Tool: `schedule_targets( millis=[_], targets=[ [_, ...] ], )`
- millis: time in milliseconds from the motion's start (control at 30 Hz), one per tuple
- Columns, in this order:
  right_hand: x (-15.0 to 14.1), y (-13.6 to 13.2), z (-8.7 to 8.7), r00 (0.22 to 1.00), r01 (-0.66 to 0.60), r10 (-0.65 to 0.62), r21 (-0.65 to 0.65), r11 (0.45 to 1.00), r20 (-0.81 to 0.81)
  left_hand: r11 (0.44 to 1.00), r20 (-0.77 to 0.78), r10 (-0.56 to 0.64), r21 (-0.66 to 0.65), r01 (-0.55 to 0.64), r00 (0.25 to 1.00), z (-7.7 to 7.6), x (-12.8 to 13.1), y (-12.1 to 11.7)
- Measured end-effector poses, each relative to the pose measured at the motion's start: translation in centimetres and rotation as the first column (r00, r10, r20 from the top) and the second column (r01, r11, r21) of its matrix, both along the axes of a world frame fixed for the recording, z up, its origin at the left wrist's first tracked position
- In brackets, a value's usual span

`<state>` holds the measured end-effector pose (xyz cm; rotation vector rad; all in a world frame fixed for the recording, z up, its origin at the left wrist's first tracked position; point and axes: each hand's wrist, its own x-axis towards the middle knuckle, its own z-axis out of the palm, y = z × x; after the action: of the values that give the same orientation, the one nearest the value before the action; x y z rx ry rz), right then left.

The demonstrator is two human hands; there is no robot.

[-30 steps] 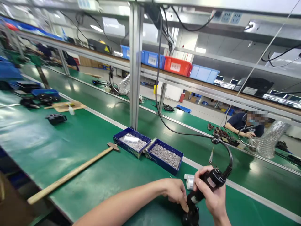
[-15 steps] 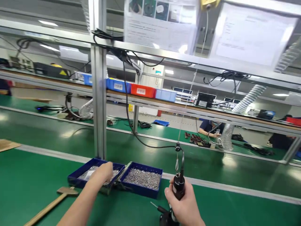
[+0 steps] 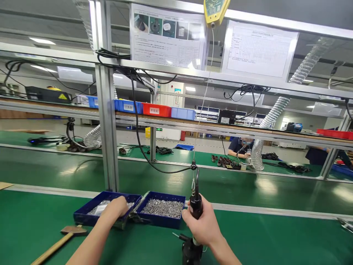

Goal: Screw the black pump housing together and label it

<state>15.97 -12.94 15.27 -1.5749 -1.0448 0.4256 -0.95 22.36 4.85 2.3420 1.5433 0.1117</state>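
Note:
My left hand [image 3: 119, 207] reaches into the left blue bin [image 3: 82, 219], which holds small metal parts and a clear plastic bag [image 3: 101, 209]. Its fingers point down and are hidden behind the back of the hand. My right hand [image 3: 204, 224] is wrapped round a black electric screwdriver [image 3: 196, 206], held upright with its cable leaving the top. Under the screwdriver stands a black part [image 3: 191, 252] with a side handle; whether the tip touches it is hidden. Between the hands sits a second blue bin [image 3: 162, 219] full of small screws [image 3: 164, 208].
A wooden-handled hammer [image 3: 59, 244] lies left of my left forearm. A metal post [image 3: 109, 129] rises behind the bins. The screwdriver's black cable [image 3: 149, 160] loops from the rack. Across the bench a person [image 3: 239, 147] sits near several dark parts [image 3: 222, 161].
The view has swung slightly and levelled, so most things appear further left. My left hand stays in the left bin, and my right hand still grips the screwdriver over the black part.

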Motion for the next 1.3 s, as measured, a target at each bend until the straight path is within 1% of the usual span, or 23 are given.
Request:
schedule_targets(
  millis=[67,133,200,267,333,400,433,500,533,567,667,700,800,833,900,1067,1167,1300],
  targets=[
    [0.2,0.0,-0.2,1.0,0.005,-0.005,0.017,1.0,-0.005,1.0,0.087,-0.006,0.009,0.005,0.996,0.9,-0.1,-1.1],
    [0.3,0.1,-0.3,1.0,0.002,-0.002,0.027,1.0,0.004,0.998,0.226,-0.053,0.026,0.048,0.973,1.8,0.3,-3.5],
    [0.4,0.1,-0.5,1.0,0.001,-0.001,0.03,1.0,0.014,0.987,0.377,-0.144,-0.008,0.158,0.915,2.5,1.0,-7.1],
    [0.5,0.1,-0.6,1.0,0.008,-0.009,0.035,0.999,0.021,0.94,0.497,-0.224,-0.117,0.321,0.838,2.8,2.1,-11.5],
    [0.5,0.0,-0.6,1.0,0.02,-0.021,0.043,0.999,0.012,0.85,0.575,-0.262,-0.243,0.468,0.775,2.6,3.3,-15.7],
    [0.6,0.0,-0.6,1.0,0.026,-0.025,0.049,0.998,-0.011,0.733,0.602,-0.263,-0.383,0.561,0.754,2.2,4.3,-18.8],
    [0.6,0.0,-0.6,0.999,0.031,-0.029,0.051,0.998,-0.026,0.672,0.6,-0.255,-0.454,0.586,0.758,1.8,4.7,-19.9],
    [0.6,-0.2,-0.4,0.998,0.039,-0.036,0.045,0.998,-0.055,0.555,0.591,-0.225,-0.575,0.6,0.774,0.9,5.1,-21.3],
    [0.5,-0.2,-0.3,0.997,0.043,-0.04,0.035,0.998,-0.063,0.513,0.589,-0.202,-0.616,0.597,0.782,0.2,5.2,-21.7],
    [0.5,-0.3,-0.3,0.997,0.048,-0.047,0.024,0.999,-0.067,0.487,0.593,-0.175,-0.642,0.592,0.786,-0.5,5.3,-21.9],
    [0.3,-0.5,0.0,0.996,0.065,-0.065,0.006,0.998,-0.061,0.439,0.619,-0.087,-0.679,0.588,0.78,-2.7,5.4,-22.2],
    [0.3,-0.5,0.0,0.996,0.066,-0.066,0.007,0.998,-0.058,0.412,0.625,-0.063,-0.694,0.591,0.778,-3.2,5.5,-22.2],
    [0.4,-0.2,0.2,0.997,0.042,-0.041,0.019,0.999,-0.058,0.299,0.629,-0.01,-0.74,0.602,0.778,-4.0,5.8,-22.3],
    [0.4,-0.1,0.3,0.998,0.026,-0.025,0.025,0.999,-0.058,0.27,0.627,0.001,-0.75,0.603,0.779,-4.0,5.9,-22.3],
    [0.5,0.0,0.4,0.998,-0.009,0.011,0.032,0.999,-0.055,0.235,0.62,0.016,-0.765,0.6,0.784,-3.8,6.0,-22.4],
    [0.5,0.1,0.4,0.994,-0.073,0.077,0.044,0.996,-0.084,0.183,0.614,0.069,-0.783,0.595,0.786,-3.2,6.0,-22.4],
    [0.6,0.1,0.3,0.994,-0.076,0.079,0.04,0.996,-0.08,0.149,0.605,0.129,-0.795,0.587,0.786,-2.7,5.9,-22.1],
    [0.7,0.1,0.2,0.994,-0.089,0.091,0.04,0.995,-0.068,0.12,0.561,0.157,-0.828,0.548,0.813,-1.5,5.2,-21.3]
  ],
)
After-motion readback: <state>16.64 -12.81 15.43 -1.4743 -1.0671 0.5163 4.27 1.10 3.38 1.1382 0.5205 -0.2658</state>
